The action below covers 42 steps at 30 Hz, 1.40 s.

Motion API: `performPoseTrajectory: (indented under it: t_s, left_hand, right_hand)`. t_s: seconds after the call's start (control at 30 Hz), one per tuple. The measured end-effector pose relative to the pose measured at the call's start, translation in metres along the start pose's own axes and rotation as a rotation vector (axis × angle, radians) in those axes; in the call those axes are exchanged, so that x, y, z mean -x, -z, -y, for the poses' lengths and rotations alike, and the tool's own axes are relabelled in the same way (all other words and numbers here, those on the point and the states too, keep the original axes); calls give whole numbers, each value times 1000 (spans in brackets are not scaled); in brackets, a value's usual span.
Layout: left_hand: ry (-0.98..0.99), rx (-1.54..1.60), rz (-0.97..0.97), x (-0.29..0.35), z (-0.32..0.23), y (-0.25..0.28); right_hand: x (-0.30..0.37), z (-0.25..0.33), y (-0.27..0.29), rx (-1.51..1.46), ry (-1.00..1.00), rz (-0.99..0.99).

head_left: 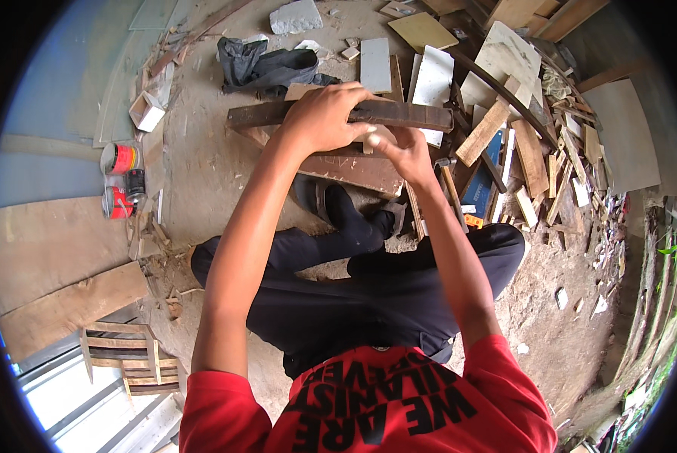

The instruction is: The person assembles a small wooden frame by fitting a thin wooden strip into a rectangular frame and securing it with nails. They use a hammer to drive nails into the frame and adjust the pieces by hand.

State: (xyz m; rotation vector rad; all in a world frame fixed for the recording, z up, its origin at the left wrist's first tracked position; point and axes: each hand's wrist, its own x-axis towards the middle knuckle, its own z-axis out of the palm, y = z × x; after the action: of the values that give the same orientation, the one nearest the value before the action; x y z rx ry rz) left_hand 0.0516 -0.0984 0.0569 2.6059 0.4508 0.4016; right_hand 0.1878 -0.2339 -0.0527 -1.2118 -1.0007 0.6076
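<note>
My left hand [325,115] grips the top of a long dark wooden strip [414,115] that lies across a dark brown board [357,170] on the dirt floor. My right hand [405,153] sits just below the strip, fingers pinched together against its near edge; what it pinches is too small to tell. A hammer [450,181] lies right of my right hand. My crossed legs in black trousers, with a black sock [350,219], are under my arms.
Several wood offcuts and white panels [436,75] are piled at the upper right. A black cloth [266,64] lies beyond the strip. Red tins [121,177] stand at left beside large plywood sheets [59,249]. A small wooden frame [131,355] sits at lower left.
</note>
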Motion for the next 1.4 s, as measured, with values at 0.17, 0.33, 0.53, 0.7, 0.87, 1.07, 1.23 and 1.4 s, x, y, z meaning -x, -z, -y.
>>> performPoseTrajectory:
  t_s: [0.17,0.33,0.53,0.7,0.87,1.07,1.23,1.4]
  left_hand:
    - [-23,9,-25,4,0,0]
    - [55,-30,73,1,-2,5]
    - [141,4,87,-1,-4,7]
    - [68,-16,72,-5,-11,9]
    - [47,-29,41,3,-5,3]
    - [75,59,78,-8,-5,10]
    - [106,329,-70,-6,2,9]
    - [75,269,13,-8,4,11]
  right_hand:
    - [-6,-39,33,433,-43,339]
    - [1,-47,28,670,54,308]
    - [1,-57,22,783,180,284]
    - [8,-65,34,786,115,343]
    - [-2,-58,33,653,100,395]
    - [-4,-58,31,712,46,412]
    - [-12,-51,34,743,-50,493]
    - [-11,-55,32,741,-18,475]
